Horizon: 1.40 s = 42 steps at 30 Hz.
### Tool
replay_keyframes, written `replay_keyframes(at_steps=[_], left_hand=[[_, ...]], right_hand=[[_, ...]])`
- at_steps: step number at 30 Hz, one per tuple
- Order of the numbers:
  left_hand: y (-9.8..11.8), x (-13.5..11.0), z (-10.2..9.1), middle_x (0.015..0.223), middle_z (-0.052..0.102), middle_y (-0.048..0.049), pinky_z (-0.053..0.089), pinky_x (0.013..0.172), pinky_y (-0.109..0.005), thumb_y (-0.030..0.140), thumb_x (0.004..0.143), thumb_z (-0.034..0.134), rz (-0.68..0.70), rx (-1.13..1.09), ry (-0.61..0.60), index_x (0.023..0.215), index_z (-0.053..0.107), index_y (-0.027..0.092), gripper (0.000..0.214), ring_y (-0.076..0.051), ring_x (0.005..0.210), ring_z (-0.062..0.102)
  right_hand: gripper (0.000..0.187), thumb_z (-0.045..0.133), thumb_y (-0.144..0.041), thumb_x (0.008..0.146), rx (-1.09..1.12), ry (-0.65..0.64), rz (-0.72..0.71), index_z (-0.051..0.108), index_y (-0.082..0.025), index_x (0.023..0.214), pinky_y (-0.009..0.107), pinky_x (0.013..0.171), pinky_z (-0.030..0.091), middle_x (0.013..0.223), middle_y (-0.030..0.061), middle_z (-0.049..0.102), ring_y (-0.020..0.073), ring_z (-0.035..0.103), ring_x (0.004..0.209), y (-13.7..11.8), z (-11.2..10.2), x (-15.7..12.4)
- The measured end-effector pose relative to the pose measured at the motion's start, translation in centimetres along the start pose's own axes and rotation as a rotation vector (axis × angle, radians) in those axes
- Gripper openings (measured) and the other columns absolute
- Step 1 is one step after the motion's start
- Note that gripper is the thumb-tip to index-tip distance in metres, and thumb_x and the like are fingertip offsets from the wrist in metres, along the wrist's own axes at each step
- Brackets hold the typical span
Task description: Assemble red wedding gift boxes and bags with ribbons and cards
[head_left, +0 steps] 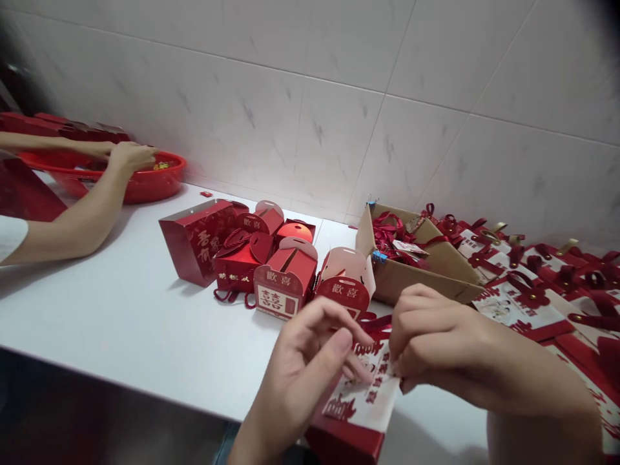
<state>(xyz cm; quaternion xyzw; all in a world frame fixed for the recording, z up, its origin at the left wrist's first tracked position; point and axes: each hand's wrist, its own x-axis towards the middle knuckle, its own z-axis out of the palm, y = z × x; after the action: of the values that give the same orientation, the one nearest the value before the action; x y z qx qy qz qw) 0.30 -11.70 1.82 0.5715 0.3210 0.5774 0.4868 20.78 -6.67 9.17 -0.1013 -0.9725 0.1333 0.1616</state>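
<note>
While the left hand (303, 371) and right hand (445, 342) meet: the red-and-white box (382, 403) lies just below them, near side of the table (145, 336), printed face up; base runs out of view.
Left hand: half open, loosely curled over the printed face, no grip showing.
Right hand: fingers bunched at the box's edge; cannot tell if they pinch anything.
Seems done: box walls formed; many strapped boxes (518, 303) gathered at right, bows or straps on.
Seems left: this box's finishing; ribbons (387, 229) remain in the cardboard carton (416, 284).
Beyond the left hand: small red boxes (285, 278) in a cluster.
Far left: another person's hands (130, 157) at the red basin (157, 187).
</note>
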Motion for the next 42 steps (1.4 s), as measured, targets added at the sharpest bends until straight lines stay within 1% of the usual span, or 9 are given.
replay_keyframes(at_steps=[1, 3, 6, 8, 13, 18, 25, 36, 42], left_hand=[[-0.1, 0.1, -0.1, 0.088, 0.067, -0.0043, 0.054, 0.063, -0.023, 0.03, 0.09, 0.053, 0.015, 0.049, 0.071, 0.093, 0.06, 0.021, 0.012, -0.015, 0.075, 0.067], [-0.6, 0.3, -0.2, 0.103, 0.063, -0.0041, 0.054, 0.07, -0.022, 0.02, 0.085, 0.059, 0.042, 0.198, 0.134, 0.103, 0.057, 0.023, 0.018, -0.016, 0.089, 0.065], [-1.7, 1.0, 0.1, 0.114, 0.062, -0.0022, 0.053, 0.082, -0.024, 0.015, 0.083, 0.058, 0.008, 0.344, 0.037, 0.111, 0.058, 0.026, 0.03, -0.015, 0.101, 0.062], [-2.5, 1.5, 0.5, 0.107, 0.066, 0.0, 0.052, 0.084, -0.024, 0.014, 0.084, 0.057, -0.024, 0.38, 0.018, 0.105, 0.062, 0.025, 0.024, -0.014, 0.097, 0.063], [-2.9, 1.6, 1.0, 0.086, 0.071, 0.0025, 0.051, 0.078, -0.023, 0.012, 0.082, 0.058, -0.048, 0.376, 0.05, 0.084, 0.067, 0.021, 0.013, -0.013, 0.083, 0.065], [-0.9, 0.3, -0.1, 0.089, 0.073, 0.0038, 0.05, 0.081, -0.022, 0.011, 0.082, 0.061, 0.033, 0.397, -0.103, 0.084, 0.072, 0.023, 0.016, -0.012, 0.087, 0.066], [0.6, -0.4, -0.5, 0.092, 0.072, 0.0033, 0.049, 0.084, -0.023, 0.01, 0.084, 0.061, 0.06, 0.354, -0.26, 0.088, 0.073, 0.025, 0.02, -0.012, 0.092, 0.064], [0.2, -0.2, 0.4, 0.087, 0.072, 0.004, 0.051, 0.081, -0.022, 0.011, 0.082, 0.065, 0.021, 0.264, -0.105, 0.085, 0.074, 0.028, 0.019, -0.012, 0.088, 0.066], [0.4, -0.3, 0.4, 0.089, 0.072, 0.0057, 0.051, 0.08, -0.02, 0.009, 0.082, 0.064, 0.043, 0.253, -0.136, 0.086, 0.073, 0.029, 0.023, -0.011, 0.088, 0.066]], right_hand=[[0.011, 0.052, -0.017, 0.093, -0.009, -0.006, 0.0, 0.06, -0.02, 0.086, 0.027, 0.083, 0.037, 0.079, 0.0, 0.063, 0.0112, 0.054, 0.084, -0.1, 0.0, 0.0], [0.013, 0.05, -0.019, 0.094, -0.018, -0.008, 0.002, 0.061, -0.02, 0.087, 0.027, 0.083, 0.036, 0.08, 0.0005, 0.063, 0.0114, 0.052, 0.084, -0.3, 0.0, 0.1], [0.013, 0.051, -0.019, 0.094, 0.007, -0.006, 0.0, 0.061, -0.018, 0.087, 0.028, 0.082, 0.035, 0.08, 0.0009, 0.063, 0.0118, 0.048, 0.083, -0.4, -0.1, 0.2], [0.012, 0.052, -0.018, 0.094, 0.03, -0.013, -0.003, 0.061, -0.018, 0.086, 0.028, 0.081, 0.035, 0.08, 0.0009, 0.063, 0.012, 0.047, 0.081, -0.4, -0.1, 0.2], [0.003, 0.058, -0.016, 0.09, 0.036, -0.03, 0.072, 0.06, -0.018, 0.088, 0.028, 0.085, 0.035, 0.084, 0.0008, 0.06, 0.0124, 0.046, 0.085, -0.6, 0.0, 0.2], [0.003, 0.061, -0.019, 0.088, 0.013, -0.016, 0.146, 0.059, -0.019, 0.088, 0.025, 0.084, 0.038, 0.099, 0.0042, 0.054, 0.0136, 0.046, 0.098, -0.5, 0.1, 0.1], [0.004, 0.058, -0.019, 0.089, 0.038, -0.04, 0.164, 0.057, -0.018, 0.086, 0.026, 0.082, 0.04, 0.095, 0.004, 0.054, 0.0141, 0.045, 0.093, -0.8, 0.0, 0.3], [0.004, 0.06, -0.019, 0.088, 0.066, -0.031, 0.129, 0.057, -0.017, 0.087, 0.028, 0.083, 0.04, 0.096, 0.0045, 0.054, 0.0145, 0.046, 0.093, -0.5, 0.0, 0.3], [0.006, 0.061, -0.019, 0.087, 0.078, -0.027, 0.127, 0.056, -0.017, 0.086, 0.027, 0.082, 0.039, 0.096, 0.0048, 0.053, 0.0144, 0.045, 0.091, -0.4, 0.0, 0.2]])
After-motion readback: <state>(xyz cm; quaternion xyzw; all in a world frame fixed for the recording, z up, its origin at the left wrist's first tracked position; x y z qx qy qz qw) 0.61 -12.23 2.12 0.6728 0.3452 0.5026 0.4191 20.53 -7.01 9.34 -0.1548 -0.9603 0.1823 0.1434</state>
